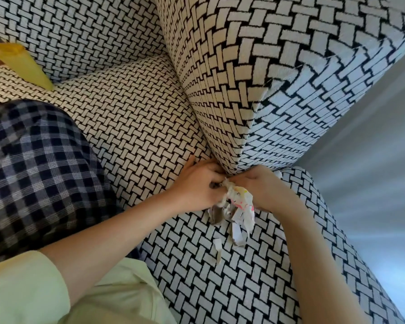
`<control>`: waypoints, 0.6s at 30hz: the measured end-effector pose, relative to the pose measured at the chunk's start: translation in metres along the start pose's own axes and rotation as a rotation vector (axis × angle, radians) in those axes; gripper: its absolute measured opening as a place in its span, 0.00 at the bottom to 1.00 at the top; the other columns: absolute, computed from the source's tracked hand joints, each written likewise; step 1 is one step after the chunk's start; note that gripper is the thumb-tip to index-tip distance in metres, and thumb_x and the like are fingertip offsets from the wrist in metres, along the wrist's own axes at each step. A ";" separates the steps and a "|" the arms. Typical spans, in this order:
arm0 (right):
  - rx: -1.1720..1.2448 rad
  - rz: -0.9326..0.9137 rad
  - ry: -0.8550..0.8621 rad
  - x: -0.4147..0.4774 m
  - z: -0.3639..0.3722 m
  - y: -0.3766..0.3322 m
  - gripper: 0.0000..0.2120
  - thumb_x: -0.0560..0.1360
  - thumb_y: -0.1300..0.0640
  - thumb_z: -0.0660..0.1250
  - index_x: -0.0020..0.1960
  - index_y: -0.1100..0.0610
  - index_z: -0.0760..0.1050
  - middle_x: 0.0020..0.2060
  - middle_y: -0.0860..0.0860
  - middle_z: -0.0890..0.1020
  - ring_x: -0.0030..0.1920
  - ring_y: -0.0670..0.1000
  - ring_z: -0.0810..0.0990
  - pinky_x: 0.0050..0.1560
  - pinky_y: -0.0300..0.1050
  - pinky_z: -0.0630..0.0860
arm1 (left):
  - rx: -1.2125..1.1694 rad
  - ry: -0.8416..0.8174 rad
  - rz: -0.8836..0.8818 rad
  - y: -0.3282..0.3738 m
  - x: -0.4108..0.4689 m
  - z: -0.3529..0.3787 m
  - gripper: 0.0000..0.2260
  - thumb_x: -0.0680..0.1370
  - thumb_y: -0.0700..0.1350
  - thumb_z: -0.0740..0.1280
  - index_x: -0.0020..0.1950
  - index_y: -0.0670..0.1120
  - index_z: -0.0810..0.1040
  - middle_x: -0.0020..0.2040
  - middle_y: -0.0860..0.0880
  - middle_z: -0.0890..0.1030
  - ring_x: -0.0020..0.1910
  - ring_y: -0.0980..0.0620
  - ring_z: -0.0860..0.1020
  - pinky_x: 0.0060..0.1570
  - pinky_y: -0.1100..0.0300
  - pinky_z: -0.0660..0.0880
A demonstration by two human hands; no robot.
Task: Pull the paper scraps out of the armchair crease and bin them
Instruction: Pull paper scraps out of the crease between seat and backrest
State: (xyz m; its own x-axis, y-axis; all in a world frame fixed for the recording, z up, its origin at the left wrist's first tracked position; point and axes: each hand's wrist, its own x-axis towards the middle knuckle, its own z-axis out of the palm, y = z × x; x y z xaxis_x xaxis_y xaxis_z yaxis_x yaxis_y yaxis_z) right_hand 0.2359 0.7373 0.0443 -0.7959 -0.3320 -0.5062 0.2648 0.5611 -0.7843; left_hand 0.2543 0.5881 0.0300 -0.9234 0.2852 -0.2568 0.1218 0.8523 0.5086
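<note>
We have both hands at the armchair crease [229,173] — left hand [197,185] and right hand [264,188] clamped on the paper scraps [237,206] between them, strips trailing toward the seat's front edge.

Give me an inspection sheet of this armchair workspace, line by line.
Surface: armchair, black-and-white woven fabric.
Job's things: bunch of paper scraps at the crease; loose scrap on the seat front; bin not seen.
Clutter: yellow envelope on the seat, far left.
Grippers: left hand and right hand both at the bunch; grip unclear.
Cables: nothing seen.
Surroundings: checked trouser leg; pale floor.
</note>
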 end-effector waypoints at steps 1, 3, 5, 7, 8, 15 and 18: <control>-0.008 -0.008 -0.020 -0.001 0.002 -0.001 0.13 0.75 0.64 0.59 0.37 0.72 0.75 0.23 0.54 0.68 0.18 0.44 0.62 0.21 0.32 0.60 | 0.001 -0.004 0.009 -0.003 -0.001 -0.003 0.12 0.77 0.50 0.63 0.58 0.52 0.81 0.65 0.57 0.74 0.68 0.57 0.64 0.70 0.56 0.42; -0.027 -0.010 -0.046 -0.002 0.004 -0.003 0.13 0.76 0.65 0.58 0.40 0.70 0.78 0.20 0.51 0.67 0.17 0.43 0.61 0.20 0.32 0.60 | 0.048 -0.040 0.042 -0.007 -0.002 -0.010 0.12 0.77 0.49 0.64 0.58 0.52 0.81 0.63 0.57 0.75 0.65 0.56 0.69 0.68 0.59 0.46; -0.044 0.003 -0.074 -0.005 -0.002 -0.004 0.15 0.77 0.66 0.55 0.46 0.59 0.81 0.16 0.46 0.65 0.17 0.43 0.62 0.21 0.34 0.61 | 0.016 -0.099 0.062 -0.007 0.001 -0.019 0.11 0.77 0.44 0.64 0.57 0.52 0.81 0.61 0.55 0.78 0.61 0.55 0.73 0.72 0.54 0.52; -0.059 0.009 -0.090 -0.009 -0.011 -0.004 0.18 0.77 0.67 0.54 0.54 0.56 0.79 0.15 0.43 0.63 0.17 0.44 0.61 0.21 0.35 0.61 | -0.072 -0.130 0.006 -0.004 0.004 -0.030 0.16 0.76 0.36 0.62 0.59 0.51 0.80 0.62 0.53 0.78 0.60 0.54 0.75 0.69 0.53 0.64; -0.085 0.000 -0.085 -0.013 -0.014 -0.006 0.18 0.77 0.67 0.53 0.56 0.55 0.79 0.16 0.43 0.64 0.18 0.44 0.61 0.22 0.35 0.62 | -0.085 -0.107 -0.040 -0.005 0.004 -0.036 0.19 0.75 0.33 0.60 0.60 0.50 0.79 0.64 0.53 0.76 0.59 0.54 0.76 0.66 0.57 0.69; -0.813 0.007 0.342 -0.038 -0.037 -0.012 0.13 0.77 0.58 0.58 0.57 0.52 0.77 0.50 0.53 0.81 0.50 0.56 0.79 0.50 0.48 0.77 | 0.348 -0.074 -0.129 -0.018 0.046 -0.050 0.19 0.80 0.50 0.55 0.68 0.45 0.71 0.68 0.44 0.71 0.64 0.45 0.71 0.65 0.54 0.67; -0.759 0.160 0.490 -0.034 -0.042 -0.003 0.11 0.74 0.61 0.60 0.53 0.54 0.78 0.42 0.56 0.79 0.47 0.60 0.79 0.45 0.49 0.74 | 0.566 -0.146 -0.073 -0.022 0.059 -0.047 0.24 0.80 0.55 0.50 0.75 0.48 0.58 0.76 0.47 0.56 0.75 0.48 0.54 0.74 0.50 0.45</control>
State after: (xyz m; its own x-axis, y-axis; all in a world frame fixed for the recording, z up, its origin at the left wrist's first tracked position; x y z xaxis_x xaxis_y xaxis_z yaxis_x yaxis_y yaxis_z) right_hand 0.2398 0.7789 0.0786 -0.9683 0.0534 -0.2441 0.1005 0.9777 -0.1844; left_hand 0.1798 0.5656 0.0423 -0.8819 0.2397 -0.4059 0.2720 0.9620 -0.0227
